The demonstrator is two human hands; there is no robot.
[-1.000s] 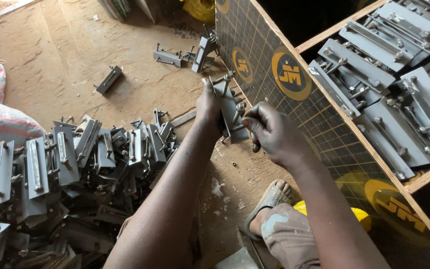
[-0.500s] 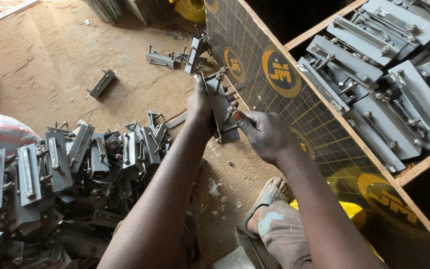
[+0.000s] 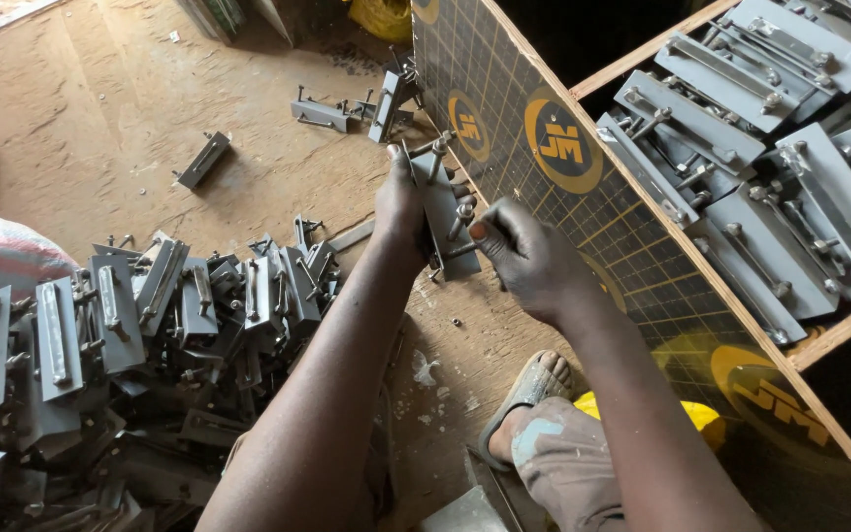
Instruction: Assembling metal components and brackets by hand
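Note:
My left hand [image 3: 398, 209] grips a grey metal plate with bolts [image 3: 442, 202] from its left side, holding it upright above the dirt floor. My right hand [image 3: 529, 258] is closed around one of the bolts on the plate's lower right, fingers pinched on the bolt. Both hands meet beside the dark gridded board [image 3: 583, 207] that forms the wall of a wooden box.
A large heap of similar bolted metal plates [image 3: 140, 335] covers the floor at the left. More plates [image 3: 770, 138] lie stacked inside the wooden box at the right. A few loose plates [image 3: 204, 161] lie farther off. My sandalled foot [image 3: 529, 399] rests below.
Both hands with the plate have shifted slightly up and away from me, closer to the gridded board. The right hand's fingers have moved on the bolt.

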